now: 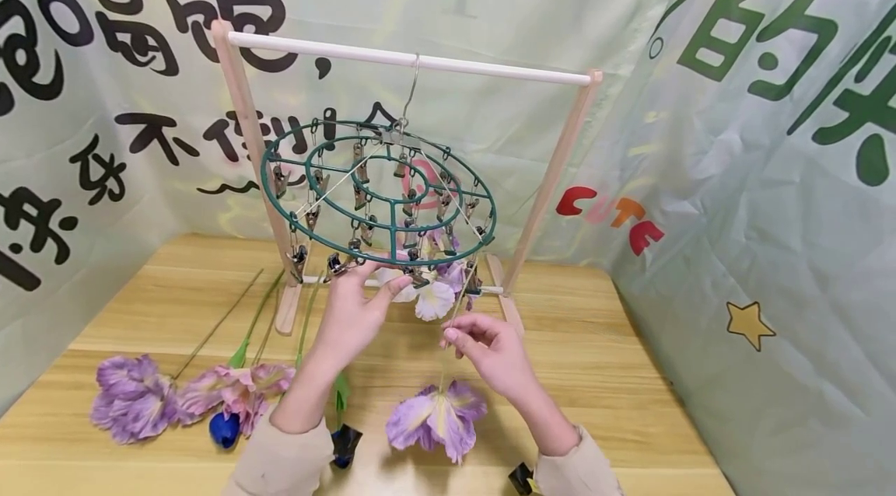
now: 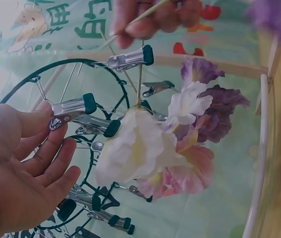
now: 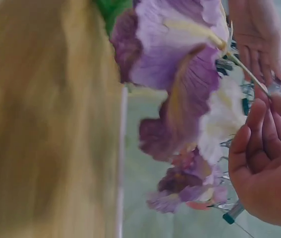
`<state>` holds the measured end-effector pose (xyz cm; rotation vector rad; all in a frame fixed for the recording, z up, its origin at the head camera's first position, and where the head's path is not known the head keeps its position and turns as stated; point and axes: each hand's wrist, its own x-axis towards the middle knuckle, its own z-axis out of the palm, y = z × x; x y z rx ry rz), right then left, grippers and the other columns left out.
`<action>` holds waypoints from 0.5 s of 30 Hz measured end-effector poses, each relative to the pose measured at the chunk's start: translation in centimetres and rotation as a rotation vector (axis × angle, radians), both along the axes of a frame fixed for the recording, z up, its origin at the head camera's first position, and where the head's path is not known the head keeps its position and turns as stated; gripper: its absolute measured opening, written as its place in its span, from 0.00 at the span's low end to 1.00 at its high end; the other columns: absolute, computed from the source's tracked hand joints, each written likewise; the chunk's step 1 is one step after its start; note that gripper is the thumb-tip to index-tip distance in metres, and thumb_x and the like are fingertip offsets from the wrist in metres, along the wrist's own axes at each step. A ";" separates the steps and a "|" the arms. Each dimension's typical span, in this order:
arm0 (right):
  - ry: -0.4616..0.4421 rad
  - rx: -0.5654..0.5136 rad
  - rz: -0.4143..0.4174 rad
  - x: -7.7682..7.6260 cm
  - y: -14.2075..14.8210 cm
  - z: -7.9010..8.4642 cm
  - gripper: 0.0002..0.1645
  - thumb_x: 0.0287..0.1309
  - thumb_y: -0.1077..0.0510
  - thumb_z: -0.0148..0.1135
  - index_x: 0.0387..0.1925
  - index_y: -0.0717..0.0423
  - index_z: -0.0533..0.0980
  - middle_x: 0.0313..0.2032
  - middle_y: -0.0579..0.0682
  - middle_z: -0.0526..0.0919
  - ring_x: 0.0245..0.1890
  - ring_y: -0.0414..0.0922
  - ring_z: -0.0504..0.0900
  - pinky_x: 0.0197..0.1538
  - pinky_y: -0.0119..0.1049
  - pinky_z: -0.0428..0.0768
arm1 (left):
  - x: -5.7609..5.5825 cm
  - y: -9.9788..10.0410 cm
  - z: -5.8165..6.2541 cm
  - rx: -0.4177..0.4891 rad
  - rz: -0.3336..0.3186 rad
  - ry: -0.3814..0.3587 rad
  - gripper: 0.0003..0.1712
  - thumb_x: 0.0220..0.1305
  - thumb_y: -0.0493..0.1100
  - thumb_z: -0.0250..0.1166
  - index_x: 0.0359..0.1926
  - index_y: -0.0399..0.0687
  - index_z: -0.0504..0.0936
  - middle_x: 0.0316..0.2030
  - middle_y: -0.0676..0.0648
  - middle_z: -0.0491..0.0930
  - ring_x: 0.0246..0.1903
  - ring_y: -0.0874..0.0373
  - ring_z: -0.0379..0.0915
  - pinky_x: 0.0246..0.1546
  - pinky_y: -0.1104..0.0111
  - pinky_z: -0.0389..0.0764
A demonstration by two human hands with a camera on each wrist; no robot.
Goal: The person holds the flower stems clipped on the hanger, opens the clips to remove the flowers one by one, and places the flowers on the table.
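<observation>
A round green clip hanger (image 1: pixel 392 225), ringed with dangling metal clips, hangs by its hook from the rack's bar. My left hand (image 1: pixel 350 321) is at its front rim, and in the left wrist view thumb and forefinger pinch the end of a metal clip (image 2: pixel 73 108) with dark green tips. Lower and to the right, my right hand (image 1: pixel 493 348) pinches the thin stem (image 3: pixel 249 72) of a purple artificial flower (image 1: pixel 437 422), whose bloom points down. Behind the hands, a white flower (image 2: pixel 135 144) and pink and purple flowers (image 2: pixel 192 171) hang below the hanger.
The wooden rack (image 1: pixel 553 177) with its white bar (image 1: pixel 336 51) stands on the wood-grain table (image 1: pixel 581 403). Purple flowers (image 1: pixel 133 399), pink flowers (image 1: pixel 241 395) and a blue bud (image 1: pixel 224 430) lie on the left. A printed cloth (image 1: pixel 700 247) encloses the back and sides.
</observation>
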<state>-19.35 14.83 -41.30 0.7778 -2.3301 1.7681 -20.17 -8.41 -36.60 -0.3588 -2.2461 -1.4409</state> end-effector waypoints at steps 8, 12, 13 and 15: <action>-0.112 0.206 0.150 -0.4 0.2 -1.1 0.08 0.71 0.61 0.64 0.43 0.61 0.85 0.30 0.55 0.89 0.26 0.47 0.84 0.31 0.41 0.86 | 0.1 -0.3 0.4 -0.013 0.009 -0.059 0.26 0.68 0.51 0.72 0.60 0.41 0.84 0.16 0.50 0.63 0.09 0.65 0.48 0.13 0.70 0.62; -0.159 0.295 0.219 -0.9 -0.2 -1.6 0.08 0.71 0.61 0.63 0.43 0.60 0.86 0.29 0.51 0.89 0.25 0.38 0.82 0.28 0.33 0.83 | 0.1 -0.3 0.4 -0.010 0.014 -0.058 0.26 0.67 0.52 0.72 0.60 0.41 0.84 0.18 0.47 0.66 0.11 0.64 0.49 0.18 0.69 0.66; -0.165 0.316 0.237 -1.0 -0.3 -1.7 0.08 0.71 0.61 0.63 0.43 0.61 0.85 0.29 0.51 0.89 0.24 0.38 0.81 0.27 0.30 0.81 | 0.1 -0.4 0.4 -0.007 0.014 -0.057 0.26 0.67 0.52 0.72 0.60 0.41 0.84 0.18 0.47 0.66 0.11 0.64 0.49 0.18 0.68 0.66; -0.175 0.358 0.258 -1.3 -0.7 -2.0 0.09 0.71 0.60 0.63 0.44 0.62 0.85 0.29 0.48 0.89 0.23 0.40 0.80 0.26 0.27 0.79 | 0.1 -0.5 0.4 0.001 0.014 -0.060 0.27 0.67 0.52 0.72 0.60 0.40 0.84 0.18 0.47 0.66 0.10 0.64 0.49 0.18 0.69 0.66</action>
